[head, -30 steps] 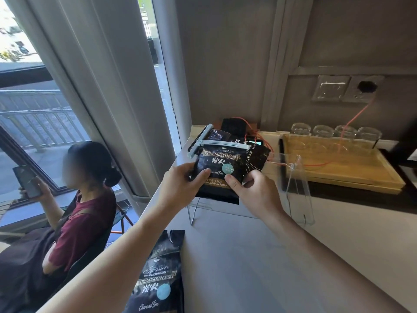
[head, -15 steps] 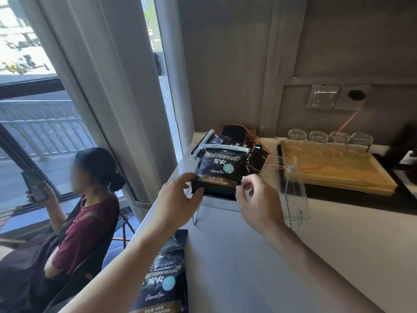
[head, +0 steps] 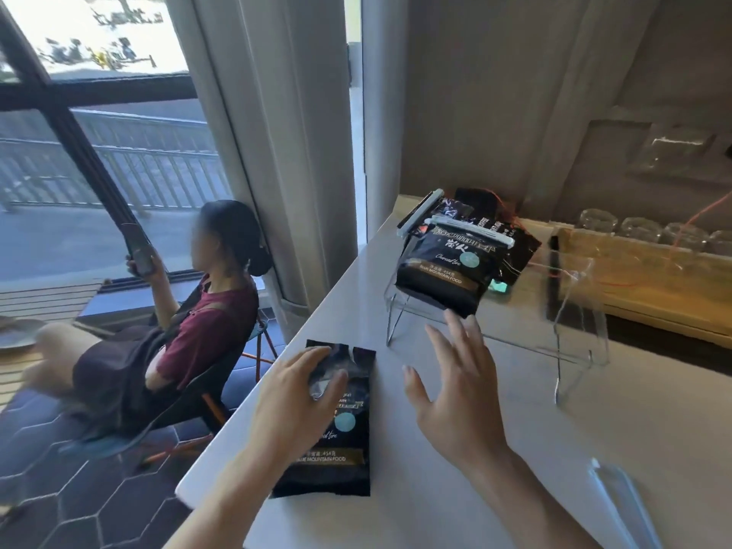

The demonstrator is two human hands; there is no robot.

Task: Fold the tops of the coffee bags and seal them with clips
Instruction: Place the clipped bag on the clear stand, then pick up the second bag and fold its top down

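An unclipped black coffee bag (head: 340, 457) lies flat on the white table, close to its left edge. My left hand (head: 301, 394) rests on the crumpled top of this bag with its fingers spread over it. My right hand (head: 455, 390) hovers open just right of the bag, fingers straight, holding nothing. A sealed coffee bag (head: 443, 267) with a pale clip (head: 471, 231) across its folded top leans on a clear acrylic stand (head: 570, 322). Behind it lies another clipped bag (head: 420, 210). A loose pale clip (head: 622, 497) lies at the lower right.
A wooden tray (head: 649, 287) with upturned glasses (head: 641, 227) stands at the back right, with orange wires over it. The table's left edge (head: 317, 311) drops beside a seated person (head: 190, 311) holding a phone. A curtain and window fill the left.
Both hands let go of the clipped bag on the stand and drew back. My left hand came down onto the flat bag; my right hand now hovers beside it.
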